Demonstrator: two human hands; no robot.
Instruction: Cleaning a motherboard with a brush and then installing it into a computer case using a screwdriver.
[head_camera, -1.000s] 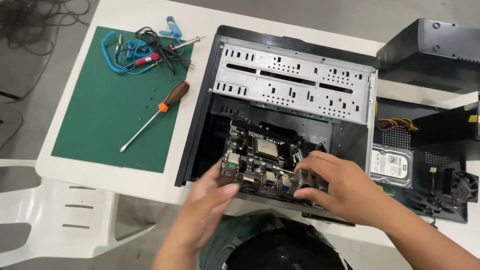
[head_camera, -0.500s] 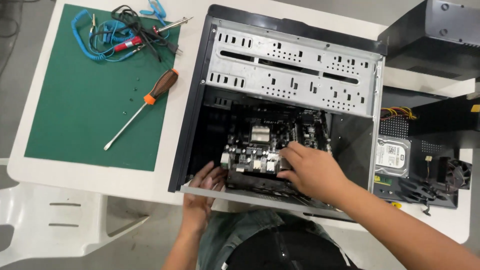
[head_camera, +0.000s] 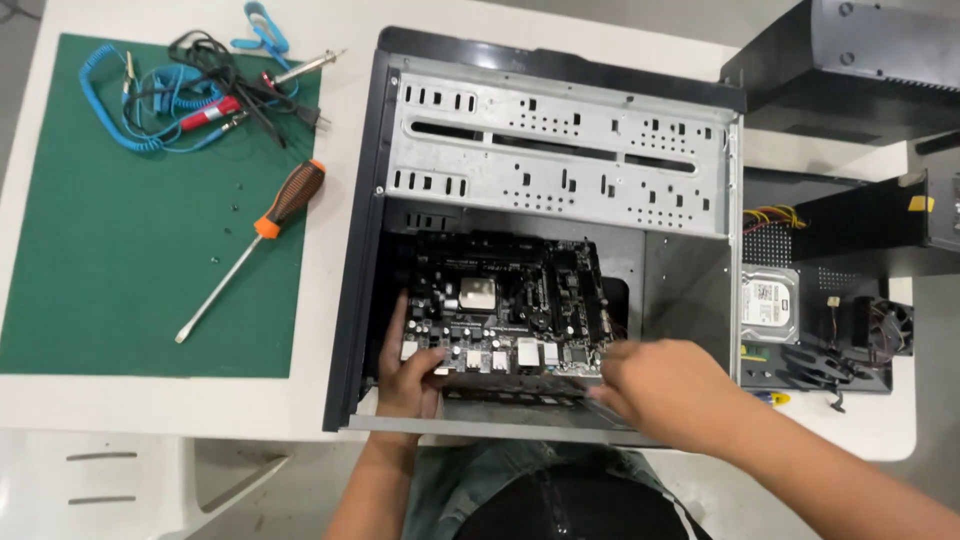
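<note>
Black motherboard (head_camera: 505, 310) is steadied flat inside the open computer case (head_camera: 560, 140), pinched at seven o'clock by the left hand (head_camera: 408, 368), while the right hand (head_camera: 668, 388), its grip impossible to tell, is laid at five o'clock.

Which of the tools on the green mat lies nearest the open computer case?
The screwdriver with the orange-and-black handle; its handle reaches the mat's right edge beside the case. The coiled blue cable and clips lie farther up and left.

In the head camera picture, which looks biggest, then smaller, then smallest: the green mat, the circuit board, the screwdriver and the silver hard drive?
1. green mat
2. circuit board, lying inside the open computer case
3. screwdriver, long but thin
4. silver hard drive

The screwdriver and hard drive cover similar area, so their order is unsure.
</note>
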